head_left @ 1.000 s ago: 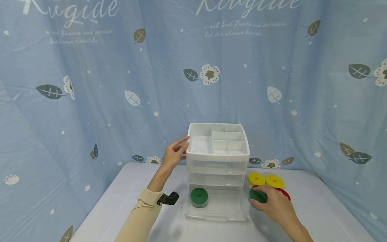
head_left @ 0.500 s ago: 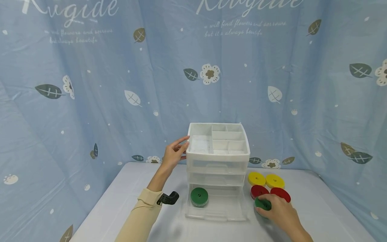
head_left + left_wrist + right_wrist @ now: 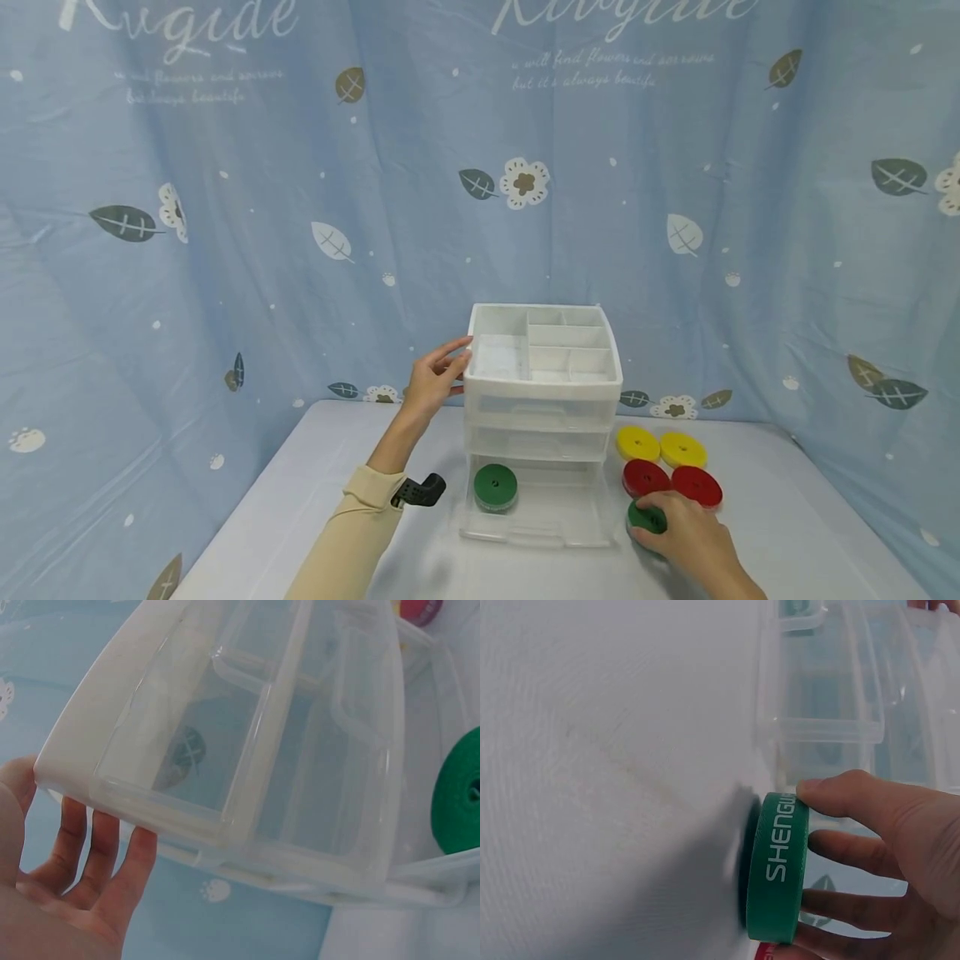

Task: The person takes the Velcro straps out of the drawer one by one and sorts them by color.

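My left hand point(image 3: 429, 385) touches the left side of a white drawer organizer point(image 3: 542, 390), fingers spread with the tips against its upper edge. In the left wrist view, the fingertips point(image 3: 139, 851) meet the side of the case. The bottom drawer point(image 3: 562, 504) is pulled out, with a green tape roll point(image 3: 495, 485) lying flat at its left. My right hand point(image 3: 690, 533) pinches a second green roll point(image 3: 647, 518), right of the drawer. White letters show on that roll's rim point(image 3: 778, 866) in the right wrist view, close over the white tabletop.
Two red rolls point(image 3: 696, 486) lie just beyond my right hand, with two yellow rolls point(image 3: 682, 449) behind them. The organizer's top tray point(image 3: 498, 354) has several compartments. A blue patterned curtain point(image 3: 412, 208) hangs behind the white table point(image 3: 315, 467).
My right hand has brought the green roll from over the left red roll towards me, to just in front of the red rolls. The left hand stays at the organizer.
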`<state>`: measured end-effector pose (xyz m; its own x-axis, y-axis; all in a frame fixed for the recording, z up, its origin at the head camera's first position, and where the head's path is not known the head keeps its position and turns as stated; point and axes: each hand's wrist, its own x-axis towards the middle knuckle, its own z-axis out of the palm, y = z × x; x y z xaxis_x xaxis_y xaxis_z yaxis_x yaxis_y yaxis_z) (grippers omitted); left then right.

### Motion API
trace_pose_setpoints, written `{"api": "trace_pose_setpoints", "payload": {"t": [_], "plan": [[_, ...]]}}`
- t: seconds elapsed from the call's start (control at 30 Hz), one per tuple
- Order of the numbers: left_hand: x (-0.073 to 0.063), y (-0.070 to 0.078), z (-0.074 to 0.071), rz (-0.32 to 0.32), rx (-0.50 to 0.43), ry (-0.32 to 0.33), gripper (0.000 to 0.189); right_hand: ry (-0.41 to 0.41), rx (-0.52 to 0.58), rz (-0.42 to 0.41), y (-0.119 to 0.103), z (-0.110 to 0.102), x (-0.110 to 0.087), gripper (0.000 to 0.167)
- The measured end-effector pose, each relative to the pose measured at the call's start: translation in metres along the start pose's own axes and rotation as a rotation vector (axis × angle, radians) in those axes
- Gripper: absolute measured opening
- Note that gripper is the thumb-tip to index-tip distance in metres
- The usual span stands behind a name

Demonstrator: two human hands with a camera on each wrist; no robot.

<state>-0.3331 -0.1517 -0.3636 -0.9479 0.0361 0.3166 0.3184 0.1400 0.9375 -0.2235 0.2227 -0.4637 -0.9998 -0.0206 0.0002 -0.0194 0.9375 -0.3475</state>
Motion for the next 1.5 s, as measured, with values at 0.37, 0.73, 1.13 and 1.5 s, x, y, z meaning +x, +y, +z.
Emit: {"api": "trace_pose_setpoints", "payload": {"t": [0.37, 0.73, 1.13, 1.5], "plan": [[0.0012, 0.0031, 0.0001, 0.016, -0.011, 0.001, 0.035, 0.009, -0.028, 0.011, 0.0006, 0.0031, 0.0031, 0.051], [0.0008, 0.0005, 0.0006, 0.003, -0.017, 0.007, 0.035, 0.008, -0.036, 0.014, 0.0002, 0.0068, 0.0043, 0.052], [0.0006, 0.0013, 0.0012, 0.015, -0.03, 0.003, 0.037, -0.026, -0.056, 0.005, -0.0004, 0.0061, 0.005, 0.054], [-0.0012, 0.004, 0.0015, -0.006, -0.029, -0.004, 0.033, -0.105, -0.075, 0.031, -0.0021, 0.0009, 0.0076, 0.058]]}}
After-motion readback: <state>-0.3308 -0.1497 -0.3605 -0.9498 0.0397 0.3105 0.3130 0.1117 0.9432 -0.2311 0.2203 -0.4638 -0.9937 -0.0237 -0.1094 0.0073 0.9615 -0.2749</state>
